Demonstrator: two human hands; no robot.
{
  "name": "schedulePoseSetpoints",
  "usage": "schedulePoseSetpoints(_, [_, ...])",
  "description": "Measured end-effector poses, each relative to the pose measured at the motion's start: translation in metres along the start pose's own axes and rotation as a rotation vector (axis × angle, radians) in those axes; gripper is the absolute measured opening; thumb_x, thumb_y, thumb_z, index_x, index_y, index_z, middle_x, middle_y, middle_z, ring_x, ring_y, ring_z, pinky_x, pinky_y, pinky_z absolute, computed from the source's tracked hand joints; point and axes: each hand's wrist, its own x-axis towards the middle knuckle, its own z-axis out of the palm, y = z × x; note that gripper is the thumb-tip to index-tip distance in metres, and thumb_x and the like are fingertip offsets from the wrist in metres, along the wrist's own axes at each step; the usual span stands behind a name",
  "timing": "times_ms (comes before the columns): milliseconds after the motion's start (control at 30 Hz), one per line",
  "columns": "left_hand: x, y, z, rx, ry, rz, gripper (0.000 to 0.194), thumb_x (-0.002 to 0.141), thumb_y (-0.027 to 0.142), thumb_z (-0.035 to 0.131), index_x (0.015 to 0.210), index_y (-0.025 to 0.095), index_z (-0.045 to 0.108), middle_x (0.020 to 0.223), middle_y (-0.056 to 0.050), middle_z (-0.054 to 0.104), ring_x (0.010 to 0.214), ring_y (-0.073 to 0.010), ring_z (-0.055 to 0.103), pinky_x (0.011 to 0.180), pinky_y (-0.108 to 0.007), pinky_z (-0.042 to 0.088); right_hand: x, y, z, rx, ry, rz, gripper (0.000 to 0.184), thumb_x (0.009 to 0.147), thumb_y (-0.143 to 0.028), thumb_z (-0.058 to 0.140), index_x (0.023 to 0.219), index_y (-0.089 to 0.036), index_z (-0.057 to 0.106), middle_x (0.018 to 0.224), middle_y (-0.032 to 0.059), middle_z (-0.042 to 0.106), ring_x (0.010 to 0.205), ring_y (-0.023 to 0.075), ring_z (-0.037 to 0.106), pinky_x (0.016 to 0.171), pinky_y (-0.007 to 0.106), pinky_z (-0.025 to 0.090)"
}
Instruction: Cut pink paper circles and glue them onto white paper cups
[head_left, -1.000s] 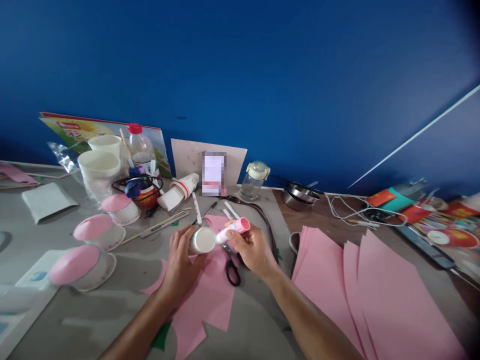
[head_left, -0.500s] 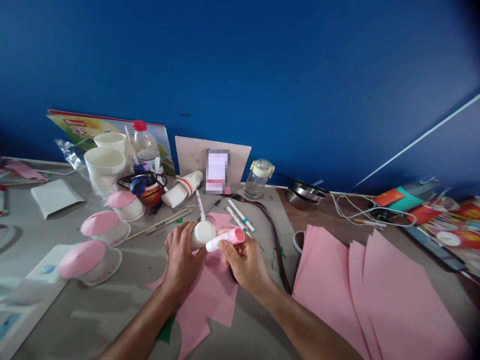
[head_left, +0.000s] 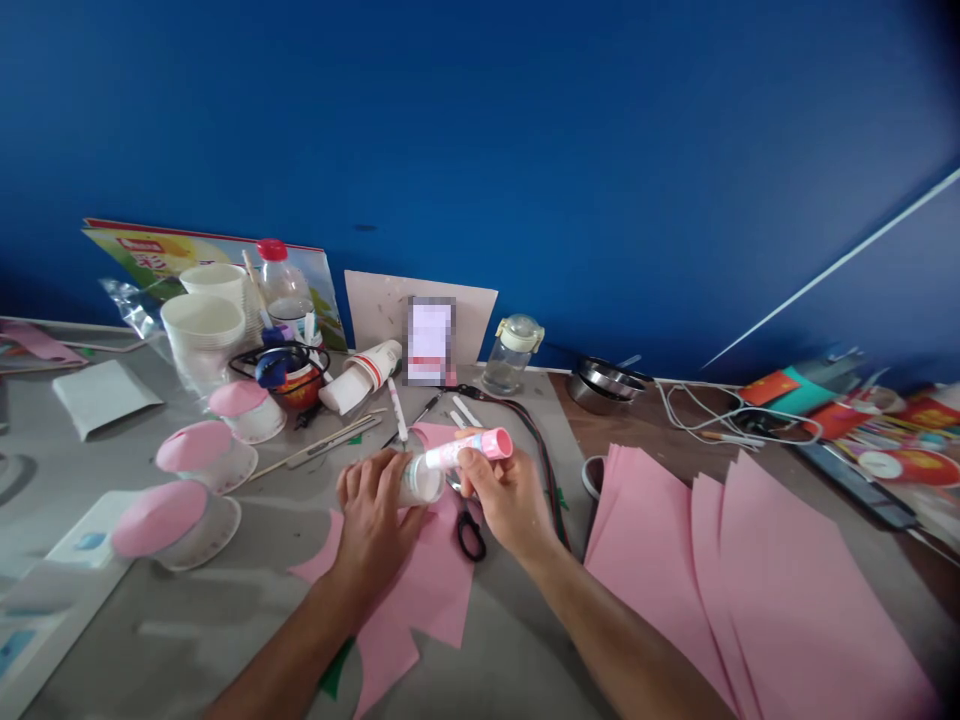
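Note:
In the head view my left hand (head_left: 367,515) wraps round a white paper cup (head_left: 426,482), which is tipped over with one end facing right. My right hand (head_left: 517,500) pinches a pink-and-white glue stick (head_left: 466,450), held nearly level. The stick's left end is at the cup's rim; I cannot tell whether they touch. Under both hands lies a cut sheet of pink paper (head_left: 439,595). Black-handled scissors (head_left: 471,538) rest on it, their blades mostly hidden. Left of my hands stand several things, among them three cups with pink paper tops (head_left: 161,518).
Stacked white cups (head_left: 202,325), a red-capped bottle (head_left: 285,285) and a glass jar (head_left: 512,358) stand along the blue wall. A phone (head_left: 430,340) leans there. Pink sheets (head_left: 652,560) lie to the right, near a dark cord (head_left: 541,440).
The cup has turned in my left hand, its end now facing more to the right. The glue stick has shifted right and slightly up, uncovering the scissors' handle.

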Motion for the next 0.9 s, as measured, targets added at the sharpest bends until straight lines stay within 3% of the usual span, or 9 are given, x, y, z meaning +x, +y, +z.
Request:
schedulePoseSetpoints(167, [0.001,-0.001,-0.001,0.028,-0.002,0.105,0.044,0.076,0.021,0.061,0.118,0.015,0.050,0.113,-0.016,0.058,0.104,-0.0313,0.051,0.097,-0.048,0.031,0.001,0.004,0.001,-0.019,-0.036,0.016,0.033,0.087,-0.044,0.052,0.089,-0.013,0.063,0.053,-0.0032,0.048,0.047,0.0091,0.042,0.046,0.021,0.035])
schedulePoseSetpoints(300, [0.002,-0.003,-0.002,0.015,-0.029,0.111,0.046,0.076,0.022,0.060,0.120,0.018,0.049,0.114,-0.016,0.059,0.105,-0.0313,0.052,0.097,-0.049,0.031,-0.005,0.001,0.002,-0.063,-0.111,0.022,0.029,0.085,-0.039,0.055,0.092,-0.014,0.065,0.058,-0.0017,0.053,0.050,0.0097,0.045,0.048,0.021,0.038])
schedulePoseSetpoints(567, [0.004,-0.009,0.000,-0.068,-0.007,-0.070,0.046,0.072,0.018,0.058,0.117,0.021,0.051,0.112,-0.012,0.060,0.102,-0.0305,0.053,0.089,-0.043,0.035,-0.014,-0.008,-0.003,-0.353,-0.277,0.037,0.021,0.083,-0.037,0.059,0.091,-0.020,0.067,0.063,-0.0007,0.058,0.053,0.0114,0.046,0.049,0.021,0.037])
schedulePoseSetpoints(733, [0.005,-0.008,-0.001,-0.137,-0.022,-0.164,0.041,0.074,0.024,0.062,0.114,0.021,0.052,0.109,-0.010,0.062,0.101,-0.0295,0.054,0.089,-0.043,0.036,-0.005,-0.004,-0.014,-0.454,-0.210,0.022,0.018,0.082,-0.035,0.060,0.088,-0.019,0.067,0.060,-0.0010,0.056,0.052,0.0116,0.046,0.049,0.021,0.035])
schedulePoseSetpoints(900, [0.005,-0.005,-0.001,-0.188,-0.052,-0.145,0.045,0.074,0.024,0.063,0.117,0.020,0.051,0.113,-0.011,0.060,0.105,-0.0296,0.053,0.091,-0.043,0.037,0.003,-0.007,-0.028,-0.174,-0.091,0.044,0.037,0.085,-0.045,0.056,0.101,-0.014,0.064,0.056,-0.0025,0.051,0.048,0.0095,0.042,0.046,0.021,0.035])
